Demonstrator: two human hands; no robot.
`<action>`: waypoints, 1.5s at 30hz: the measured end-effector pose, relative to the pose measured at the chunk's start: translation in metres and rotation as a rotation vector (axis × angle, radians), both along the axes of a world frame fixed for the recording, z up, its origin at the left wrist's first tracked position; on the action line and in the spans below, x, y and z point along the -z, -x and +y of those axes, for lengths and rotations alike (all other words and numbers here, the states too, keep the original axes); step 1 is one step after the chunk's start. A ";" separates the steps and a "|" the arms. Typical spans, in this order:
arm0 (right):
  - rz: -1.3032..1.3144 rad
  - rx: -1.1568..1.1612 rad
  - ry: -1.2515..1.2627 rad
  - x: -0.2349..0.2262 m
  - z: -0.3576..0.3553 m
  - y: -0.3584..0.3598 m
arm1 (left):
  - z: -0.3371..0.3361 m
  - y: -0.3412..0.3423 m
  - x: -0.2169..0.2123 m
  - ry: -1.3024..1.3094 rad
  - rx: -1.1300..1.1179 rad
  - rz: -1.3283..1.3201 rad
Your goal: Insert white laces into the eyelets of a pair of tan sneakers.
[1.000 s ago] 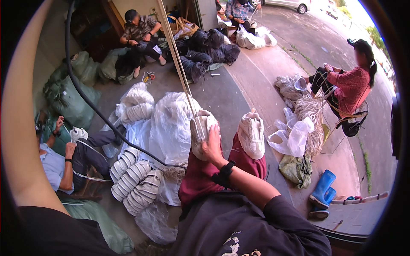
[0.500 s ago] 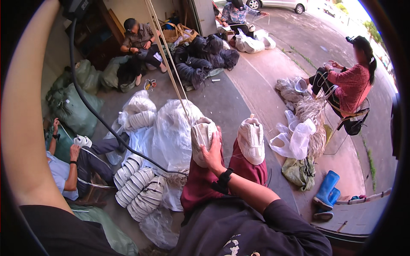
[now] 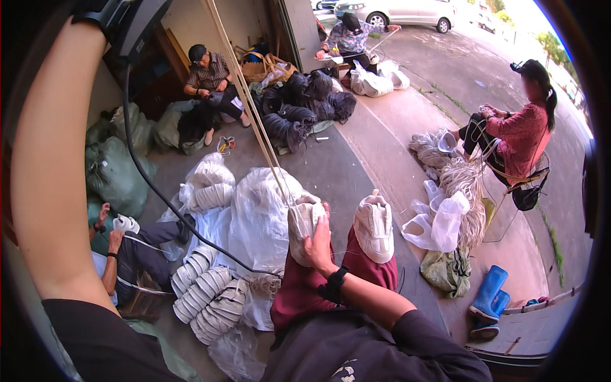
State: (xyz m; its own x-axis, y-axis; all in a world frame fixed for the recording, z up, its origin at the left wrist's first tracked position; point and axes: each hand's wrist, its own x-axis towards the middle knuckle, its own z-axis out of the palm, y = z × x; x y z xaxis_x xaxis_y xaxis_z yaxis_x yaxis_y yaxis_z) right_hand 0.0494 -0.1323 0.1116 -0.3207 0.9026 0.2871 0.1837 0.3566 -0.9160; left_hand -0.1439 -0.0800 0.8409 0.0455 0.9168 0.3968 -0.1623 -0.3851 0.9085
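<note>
My right hand (image 3: 320,243) is closed round the side of a white shoe (image 3: 301,223) that rests on my left knee. Long pale laces (image 3: 247,95) run taut from the shoe's eyelets up past the top edge. On my right knee stands a second white shoe (image 3: 373,228), untouched by either hand. My left arm (image 3: 56,159) is raised high on the left, with a black band and device (image 3: 130,28) at the wrist. The left hand itself lies beyond the picture's edge. A black cable (image 3: 156,181) hangs from that device down toward my lap.
Ribbed white bundles (image 3: 210,286) and clear plastic bags (image 3: 264,204) lie to my left, near a seated person (image 3: 118,245) holding a lace. Black bundles (image 3: 305,102) lie ahead. Pale lace hanks (image 3: 463,184), another seated person (image 3: 519,137) and blue boots (image 3: 490,299) are right.
More of my raised left wrist and its black device has come into view. My right hand still grips the shoe. The seated person on the right has brought both hands together.
</note>
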 end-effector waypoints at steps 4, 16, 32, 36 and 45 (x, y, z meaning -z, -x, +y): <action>-0.125 0.009 0.029 -0.011 0.010 -0.013 | 0.023 -0.008 0.035 -0.135 -0.029 -0.024; -0.165 0.000 -0.013 -0.029 -0.024 -0.051 | -0.023 -0.132 0.066 -0.401 -0.357 0.181; -0.120 0.011 -0.102 -0.051 -0.030 -0.081 | -0.036 -0.156 0.055 -0.384 -0.321 0.078; -0.116 -0.008 -0.061 -0.044 -0.033 -0.083 | -0.036 -0.154 0.060 -0.388 -0.326 0.050; -0.136 -0.018 -0.065 -0.034 -0.038 -0.069 | -0.051 -0.139 0.060 -0.385 -0.272 0.021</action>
